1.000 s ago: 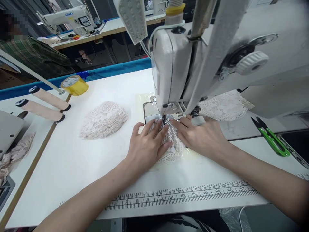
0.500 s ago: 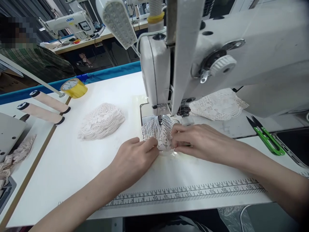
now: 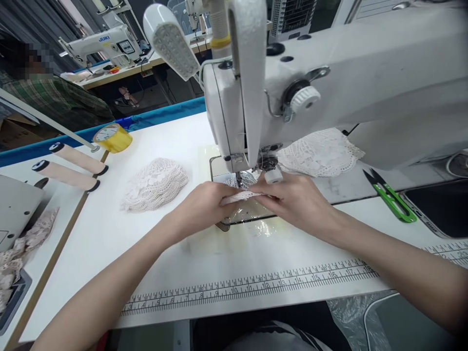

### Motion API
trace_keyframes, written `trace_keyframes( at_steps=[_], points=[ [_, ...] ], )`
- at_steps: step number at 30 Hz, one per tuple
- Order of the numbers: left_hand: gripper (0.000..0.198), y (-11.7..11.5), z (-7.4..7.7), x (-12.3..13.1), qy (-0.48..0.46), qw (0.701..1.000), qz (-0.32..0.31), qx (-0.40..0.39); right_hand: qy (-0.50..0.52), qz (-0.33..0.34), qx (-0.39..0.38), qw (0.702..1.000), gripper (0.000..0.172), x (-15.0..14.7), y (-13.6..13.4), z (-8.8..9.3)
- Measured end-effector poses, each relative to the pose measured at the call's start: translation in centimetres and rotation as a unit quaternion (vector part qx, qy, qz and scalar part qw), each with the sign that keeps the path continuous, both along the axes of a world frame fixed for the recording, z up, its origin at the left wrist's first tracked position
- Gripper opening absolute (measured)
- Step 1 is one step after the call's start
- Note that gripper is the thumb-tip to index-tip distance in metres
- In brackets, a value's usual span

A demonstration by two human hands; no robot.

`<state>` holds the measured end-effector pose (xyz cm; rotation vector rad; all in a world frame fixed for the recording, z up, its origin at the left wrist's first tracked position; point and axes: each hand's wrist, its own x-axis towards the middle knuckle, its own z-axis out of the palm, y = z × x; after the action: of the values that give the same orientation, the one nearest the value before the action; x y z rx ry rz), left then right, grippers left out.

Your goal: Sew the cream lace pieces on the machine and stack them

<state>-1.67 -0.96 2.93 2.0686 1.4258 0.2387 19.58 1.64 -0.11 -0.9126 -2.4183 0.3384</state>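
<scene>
A piece of white lace [image 3: 242,196] lies at the needle of the sewing machine [image 3: 224,117], its front edge lifted and folded up. My left hand [image 3: 206,204] pinches the left end of that edge between thumb and fingers. On the other side, my right hand [image 3: 292,197] grips the right end, close beside the presser foot. Part of the lace is hidden under my fingers and behind the machine head. Below the raised edge the metal needle plate [image 3: 250,212] shows.
A lace stack [image 3: 155,185] sits on the left, and more lace [image 3: 321,153] lies behind the machine arm. Green thread snips [image 3: 393,197] and a phone [image 3: 440,207] are at right. Yellow tape [image 3: 113,139] and thread cones [image 3: 66,175] stand left. A person [image 3: 54,100] sits beyond.
Both hands have moved away from me toward the needle. The lace's front edge, flat before, is now raised and folded, uncovering the needle plate. The camera view has shifted slightly.
</scene>
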Motion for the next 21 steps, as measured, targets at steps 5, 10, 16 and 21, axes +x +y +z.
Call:
trace_keyframes(
  at_steps=[5,10,16,21],
  points=[
    [0.037,1.2,0.3,-0.7,-0.047,0.998,-0.032,-0.014,0.017,-0.021,0.021,0.999,0.027,-0.2,0.2,-0.5],
    [0.039,0.1,-0.4,-1.0,-0.074,0.995,-0.06,0.013,-0.006,0.01,-0.001,1.0,0.024,-0.2,-0.2,0.2],
    [0.021,-3.4,-3.2,0.0,0.099,0.92,-0.096,0.366,-0.062,0.096,0.117,0.987,0.023,-0.1,-0.9,0.4],
    [0.027,-4.6,-3.8,0.3,0.152,0.893,-0.11,0.408,-0.083,0.104,0.129,0.983,0.03,-0.2,-1.1,0.6]
  ],
)
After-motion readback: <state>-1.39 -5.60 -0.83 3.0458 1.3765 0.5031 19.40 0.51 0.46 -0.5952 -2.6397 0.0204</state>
